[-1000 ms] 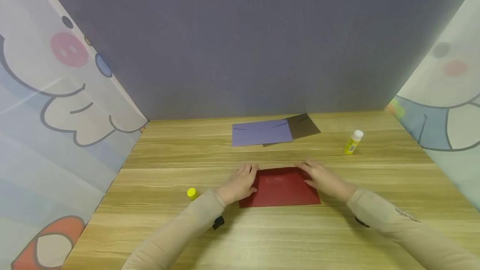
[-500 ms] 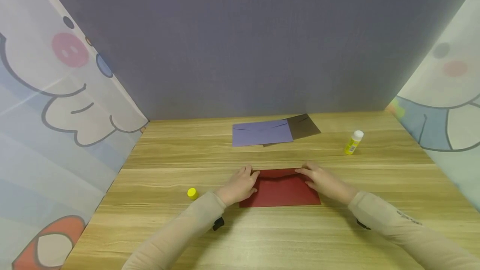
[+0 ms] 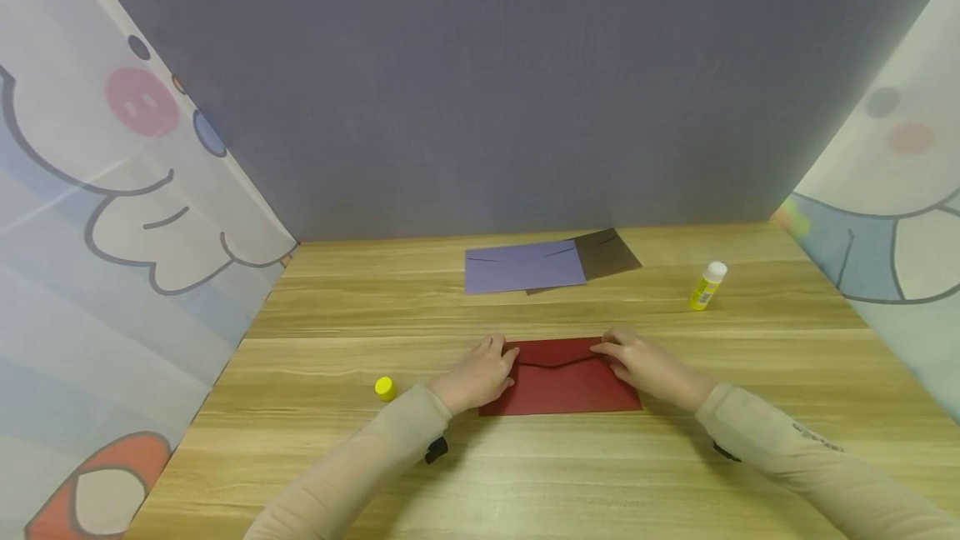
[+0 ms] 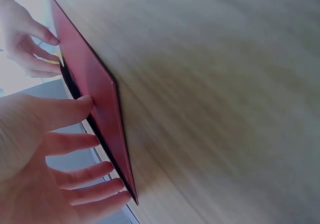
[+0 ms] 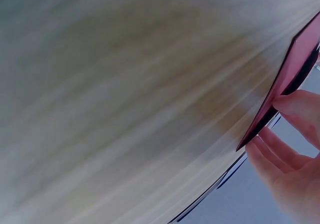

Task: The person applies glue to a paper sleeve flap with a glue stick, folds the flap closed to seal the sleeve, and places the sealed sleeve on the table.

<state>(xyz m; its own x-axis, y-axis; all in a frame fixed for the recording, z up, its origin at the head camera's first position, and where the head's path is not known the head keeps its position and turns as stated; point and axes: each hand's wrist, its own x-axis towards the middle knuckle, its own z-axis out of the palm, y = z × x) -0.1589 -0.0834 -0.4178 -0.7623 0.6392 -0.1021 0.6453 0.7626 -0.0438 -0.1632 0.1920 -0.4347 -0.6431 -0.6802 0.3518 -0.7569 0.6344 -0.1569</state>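
Note:
A red envelope (image 3: 562,390) lies flat on the table in the head view, its flap (image 3: 555,350) folded toward the person with a dark line of shadow under its edge. My left hand (image 3: 477,373) rests on its left side; in the left wrist view the thumb (image 4: 75,109) touches the red paper while the fairly straight fingers reach its far edge. On the right side, my right hand (image 3: 637,361) touches the flap's end. The right wrist view has that thumb (image 5: 292,103) against the paper and the fingers extended along the outer edge.
Behind lie a purple envelope (image 3: 525,267) and a dark brown envelope (image 3: 607,253) partly under it. A yellow glue stick (image 3: 703,294) with a white end lies at the right. Left of my left hand stands a yellow cap (image 3: 386,388). A grey panel (image 3: 525,90) rises behind the table.
The envelope's flap has come down from raised at the far edge to lying over the envelope's body. Both hands have stayed nearly in place at its sides.

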